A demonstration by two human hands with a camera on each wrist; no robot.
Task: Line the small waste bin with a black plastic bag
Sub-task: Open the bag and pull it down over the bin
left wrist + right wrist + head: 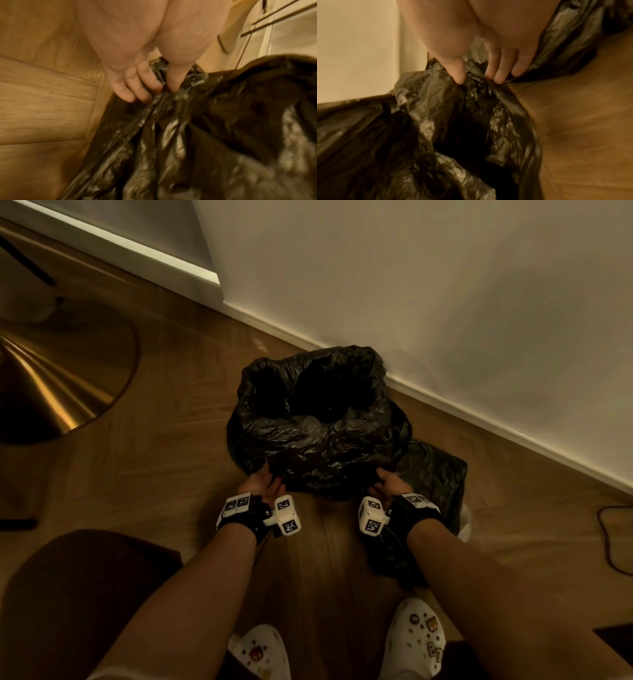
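Head view: we hold the black bag (318,433) at frame centre.
Left hand (265,482) and right hand (388,484): each grip pinches the bag's near edge above the floor (171,457).

The wooden floor (171,446) carries the bag-covered bin (318,419), another black bag (435,474) and a brass lamp base (51,385).

A glossy black plastic bag (318,419), creased with grey-silver highlights, stood against an off-white wall (445,285) and white baseboard (479,419). The wood floor (171,440) showed warm brown planks with visible grain. White wrist cubes (287,515) carried black-and-white square-coded markers on black straps. White clogs (416,642) were dotted with red, orange and brown charms. A brassy gold disc (51,385) gleamed beside a dark maroon cushion (78,594).
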